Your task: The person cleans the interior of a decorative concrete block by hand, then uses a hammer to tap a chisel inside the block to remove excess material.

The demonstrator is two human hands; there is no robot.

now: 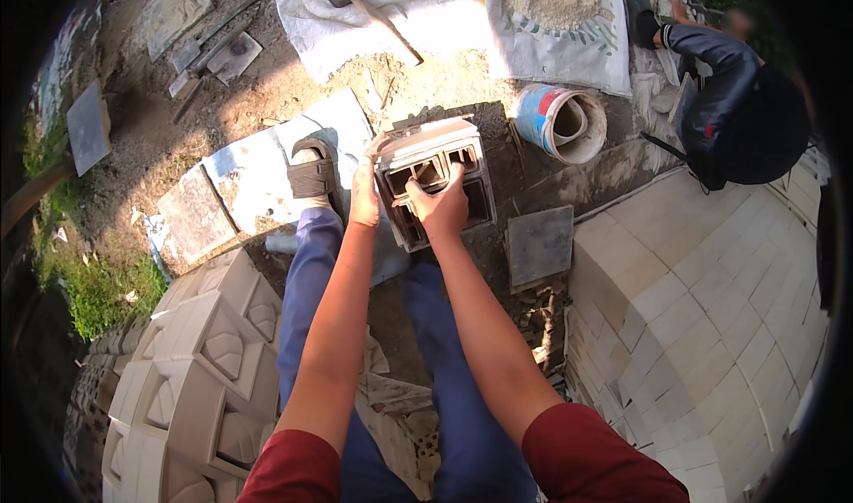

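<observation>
In front of me, between my feet, is a square block mould (pixel 429 136), pale and dusty on its far side, with several dark openings split by thin dividers. My left hand (pixel 365 187) presses along its left side, fingers reaching toward the far corner. Over the open face, my right hand (pixel 442 208) grips the dividers, thumb and fingers dipping into the openings. The inside is partly hidden by that hand. A sandalled foot (pixel 311 174) rests just left of the mould.
Right of the mould stand a bucket (pixel 533 116) and a flat grey plate (pixel 540 245). Pale hollow blocks (pixel 187 379) are stacked at lower left, pale tiles or blocks (pixel 702 325) at right. A mallet (pixel 382 23) lies on white sacking. Another person (pixel 724 85) crouches at upper right.
</observation>
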